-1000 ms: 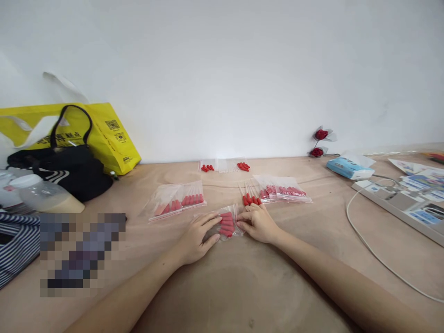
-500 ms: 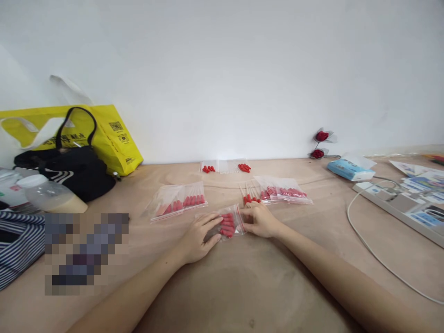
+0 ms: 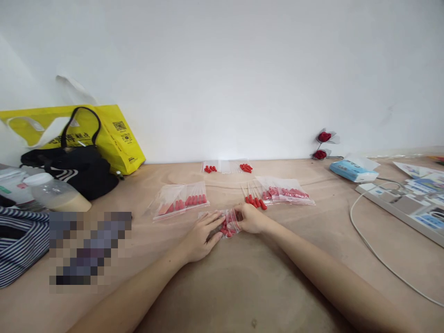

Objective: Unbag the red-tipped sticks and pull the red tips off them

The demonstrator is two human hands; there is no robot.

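A small clear zip bag (image 3: 228,225) with red capsule-shaped pieces in it lies on the table between my hands. My left hand (image 3: 201,235) holds it down, fingers over its left side and thumb by its near edge. With its fingers closed on the red-lined zip end, my right hand (image 3: 252,219) bends that end up and over the red pieces. Just beyond the right hand lie several loose red-headed sticks (image 3: 255,202). Filled zip bags (image 3: 287,193) overlap to their right, and more filled bags (image 3: 182,201) lie at the left.
Against the wall lie further bags with red pieces (image 3: 246,168). At left stand a yellow bag (image 3: 130,148), a black bag (image 3: 90,173) and a bottle (image 3: 62,194). A tissue pack (image 3: 353,170), a power strip (image 3: 412,213) with a white cable and artificial roses (image 3: 324,137) are at right.
My right hand has drawn the bag's zip end up and leftward, so the bag, flat before, is now folded and crumpled. The left hand has stayed on it. The view has shifted slightly.
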